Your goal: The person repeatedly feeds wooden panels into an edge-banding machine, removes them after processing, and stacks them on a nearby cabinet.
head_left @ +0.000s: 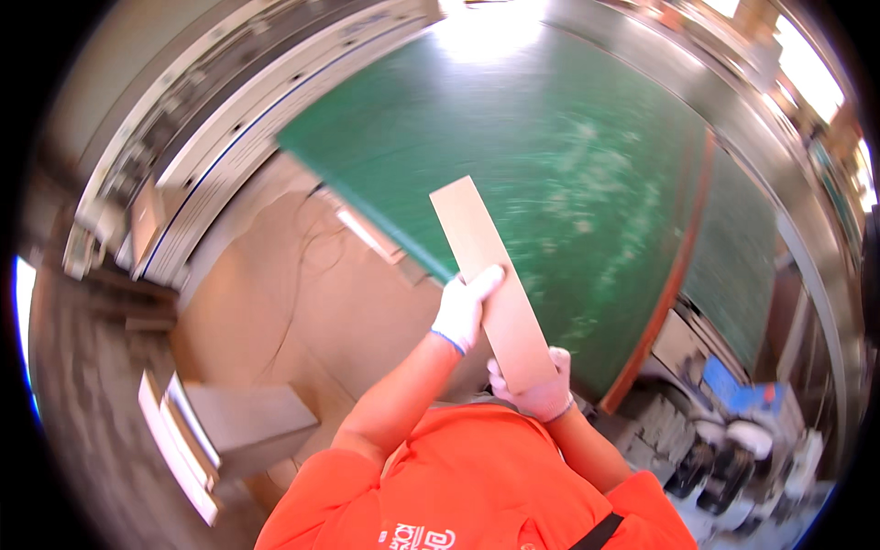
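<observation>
Pale board held in two gloved hands by the green counter

The fingers (pixel 489 278) of the left hand (pixel 461 310) gripped a long pale board (pixel 502 298) by its left edge, thumb laid across the upper face. The fingers of the right hand (pixel 539 394) cupped its near end, wrapping both sides. The board ran from the right fingers past the left ones, its far end standing out beyond them over the green counter (pixel 394 137); whether it touched the surface could not be told.

The likeliest trouble seemed a slip: smooth board against cloth gloves, with much of its length unsupported past the left fingers, so a loosened thumb could let the far end dip and knock the counter. A swing to the left of the fingers might also catch the counter's edge, or drop the board on the brown floor (pixel 247 321).

White lettering (pixel 422 537) showed on the orange-red shirt (pixel 477 467), nearer the body than the fingers. No print could be made out on the board's upper face or the white gloves
</observation>
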The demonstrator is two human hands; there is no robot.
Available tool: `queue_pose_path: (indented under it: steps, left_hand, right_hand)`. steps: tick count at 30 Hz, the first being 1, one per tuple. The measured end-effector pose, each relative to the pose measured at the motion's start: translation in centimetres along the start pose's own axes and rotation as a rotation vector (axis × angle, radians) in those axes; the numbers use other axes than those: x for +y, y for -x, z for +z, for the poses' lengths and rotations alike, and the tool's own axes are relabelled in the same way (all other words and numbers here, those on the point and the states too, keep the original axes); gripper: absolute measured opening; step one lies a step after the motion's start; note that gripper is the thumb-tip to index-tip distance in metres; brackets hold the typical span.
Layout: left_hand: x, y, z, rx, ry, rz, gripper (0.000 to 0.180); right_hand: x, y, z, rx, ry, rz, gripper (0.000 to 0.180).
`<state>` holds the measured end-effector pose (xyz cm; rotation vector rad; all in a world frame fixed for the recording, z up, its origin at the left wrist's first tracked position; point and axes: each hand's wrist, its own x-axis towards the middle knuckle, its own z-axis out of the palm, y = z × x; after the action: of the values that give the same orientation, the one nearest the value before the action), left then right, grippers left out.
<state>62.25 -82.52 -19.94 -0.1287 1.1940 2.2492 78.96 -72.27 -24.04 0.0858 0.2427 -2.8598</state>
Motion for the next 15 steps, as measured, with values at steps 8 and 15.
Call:
queue_pose_path:
  steps: [8,15]
  left_hand:
    - [13.8,3.2,-22.1,0.353,0.299,0.355,0.045]
    - [7.1,19.1,-28.5,0.438,0.235,0.260,0.053]
  right_hand:
    - [8.7,-6.8,3.8,0.123,0.677,0.343,0.063]
    - [25.4,-18.6,8.3,-0.271,2.368,-0.286,0.077]
